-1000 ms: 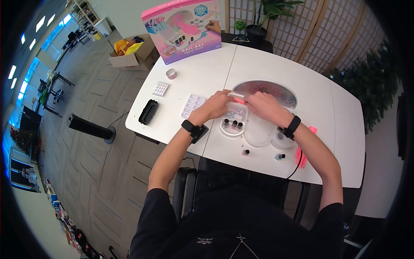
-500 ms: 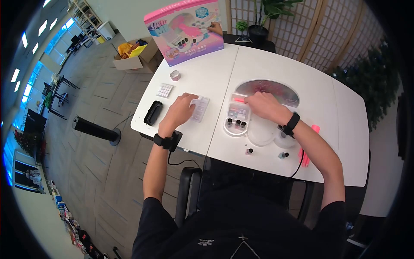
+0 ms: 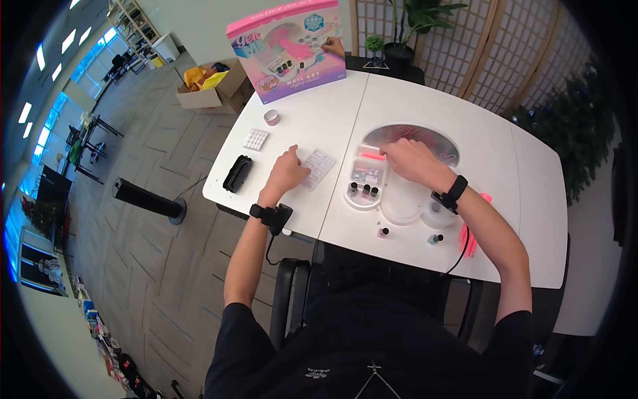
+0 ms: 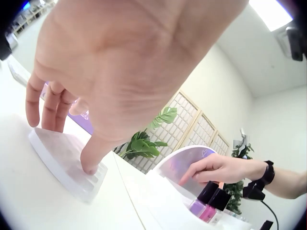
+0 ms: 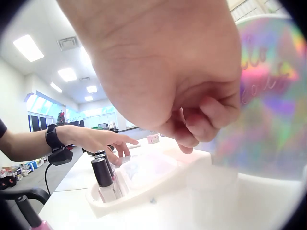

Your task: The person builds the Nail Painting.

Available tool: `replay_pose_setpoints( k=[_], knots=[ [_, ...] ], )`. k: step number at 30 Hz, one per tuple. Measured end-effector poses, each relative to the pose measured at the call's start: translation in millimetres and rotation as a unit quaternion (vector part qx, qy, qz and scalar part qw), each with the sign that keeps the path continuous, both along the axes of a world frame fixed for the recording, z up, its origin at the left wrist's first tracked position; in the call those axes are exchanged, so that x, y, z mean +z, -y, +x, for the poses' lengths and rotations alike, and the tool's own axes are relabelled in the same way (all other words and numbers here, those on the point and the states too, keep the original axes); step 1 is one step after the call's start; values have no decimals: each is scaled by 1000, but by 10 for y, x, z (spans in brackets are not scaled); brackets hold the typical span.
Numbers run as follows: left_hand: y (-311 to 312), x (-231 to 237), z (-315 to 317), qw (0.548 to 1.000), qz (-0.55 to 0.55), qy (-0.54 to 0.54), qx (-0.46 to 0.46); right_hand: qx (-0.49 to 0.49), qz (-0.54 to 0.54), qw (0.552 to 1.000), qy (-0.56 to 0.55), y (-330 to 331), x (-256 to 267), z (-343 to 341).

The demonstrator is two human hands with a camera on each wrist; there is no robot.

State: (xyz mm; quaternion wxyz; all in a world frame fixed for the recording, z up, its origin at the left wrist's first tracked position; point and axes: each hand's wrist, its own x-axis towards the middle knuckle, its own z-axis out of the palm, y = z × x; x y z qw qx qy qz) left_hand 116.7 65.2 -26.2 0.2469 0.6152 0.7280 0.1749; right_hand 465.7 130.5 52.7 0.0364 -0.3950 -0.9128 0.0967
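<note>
My left hand (image 3: 287,171) is beside a clear-white compartment tray (image 3: 320,167), its thumb at the tray's near side. In the left wrist view the fingers reach down by the tray's far end, loosely extended. The right hand (image 3: 415,161) is over the upper slot of a white nail-art station (image 3: 362,205). Its index finger points down at a pink strip (image 3: 372,155) in that slot, while the other fingers curl inward. Dark-capped nail polish bottles (image 4: 207,199) stand in the station's front holder. A shiny oval mirror-like panel (image 3: 435,141) rises behind the right hand.
Two polish bottles (image 3: 435,239) lie near the table's front edge, beside pink sticks (image 3: 468,239). To the left are a black case (image 3: 237,174), a block of small white pieces (image 3: 255,139) and a round tub (image 3: 271,118). The nail-art box (image 3: 292,56) stands behind.
My left hand has left the pink strip and moved left to the compartment tray, which has turned slightly and shifted right. The right hand has stayed by the slot.
</note>
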Motion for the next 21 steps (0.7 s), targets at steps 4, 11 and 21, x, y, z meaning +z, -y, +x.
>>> replay_pose_setpoints(
  k=[4,11,21],
  knots=[
    [-81,-128,-29,1000,18,-9,-21,5,10,999,-34,14,-25,68],
    [84,136,441,989,23,-138,-56,0,-10,1000,-20,63,71,106],
    [-235,93,104,997,7,-23,-79,-12,-24,999,-33,148,127,220]
  ],
)
